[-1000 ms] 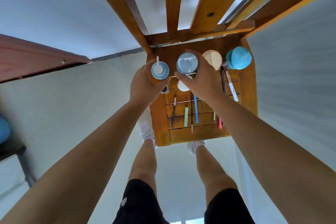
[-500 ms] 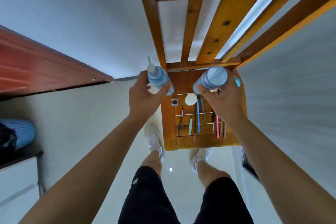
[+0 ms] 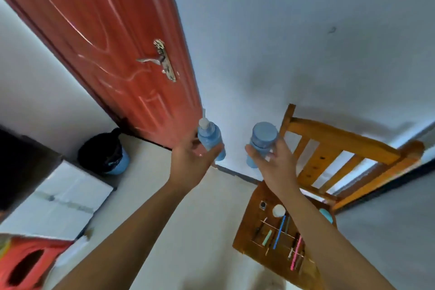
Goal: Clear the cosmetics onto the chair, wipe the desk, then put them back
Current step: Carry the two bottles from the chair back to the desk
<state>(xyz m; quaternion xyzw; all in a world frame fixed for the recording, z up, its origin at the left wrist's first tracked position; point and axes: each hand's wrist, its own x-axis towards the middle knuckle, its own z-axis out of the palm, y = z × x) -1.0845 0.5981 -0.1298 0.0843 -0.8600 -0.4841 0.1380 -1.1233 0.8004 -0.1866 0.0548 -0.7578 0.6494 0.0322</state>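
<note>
Cosmetics-wise, the left hand point(image 3: 191, 160) grips a blue plastic pump bottle point(image 3: 210, 138) and the right hand point(image 3: 275, 162) a blue capped jar point(image 3: 262, 141) mid-air above the wooden chair point(image 3: 263, 198), both probably light but slick, so mid-body holds seem safest.

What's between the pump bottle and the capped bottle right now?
Nothing: in the head view only bare wall shows between the pump bottle in the left hand and the capped bottle in the right hand.
</note>
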